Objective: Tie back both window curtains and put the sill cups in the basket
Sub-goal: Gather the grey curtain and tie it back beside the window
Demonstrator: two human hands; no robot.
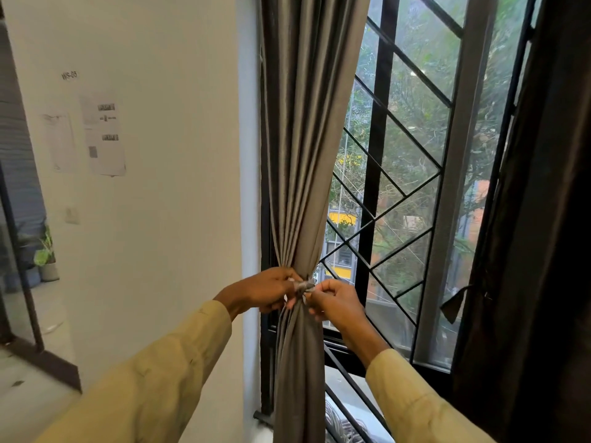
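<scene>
Both my hands are pinching the tie cinched round the left curtain, left hand and right hand nearly touching. If I let go too soon, the knot probably slips and the folds spill. No cups in view.

A single view is supplied, taken by a wide-angle camera worn on the head. It is directed forward and slightly downward, and is held near the gathered grey fabric curtain, which is centred in the frame. The black metal window grille is taken in on the right, the plain white wall on the left. Straight edges are bowed toward the frame's borders.
</scene>
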